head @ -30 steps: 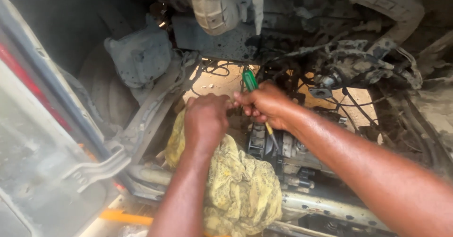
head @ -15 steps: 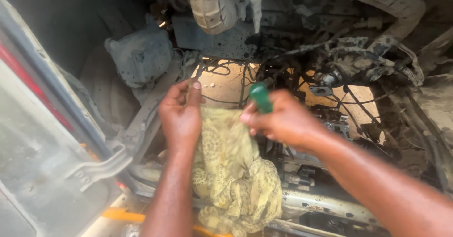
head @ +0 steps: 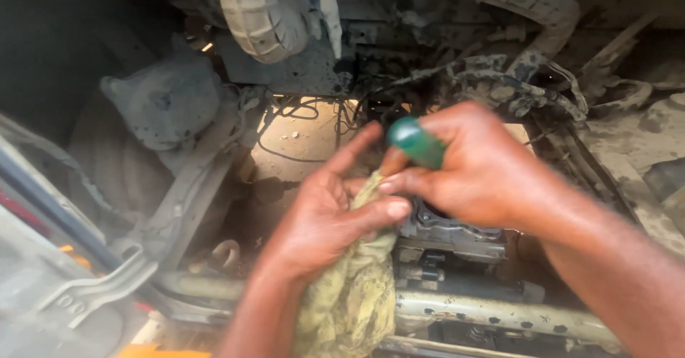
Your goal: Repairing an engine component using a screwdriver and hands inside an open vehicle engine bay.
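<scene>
Soft yellow-green cloth rag [head: 353,294], patterned, matt and crumpled, gripped in the left hand [head: 325,222]. Glossy, smooth green plastic screwdriver handle [head: 416,142] in the right hand [head: 474,165]. Dull grey cast metal engine part [head: 449,233] beneath, grimy and rough. Pale metal bar [head: 499,315] with holes, scuffed and dusty. Ribbed rubber hose [head: 253,12], matt and dirt-coated. Black plastic-coated wires [head: 300,108], thin and dusty.

My left hand [head: 325,219] and right hand [head: 478,165] are both bare, without gloves, rings or a watch; both forearms are uncovered too, no sleeve reaching into view, nails trimmed short.
</scene>
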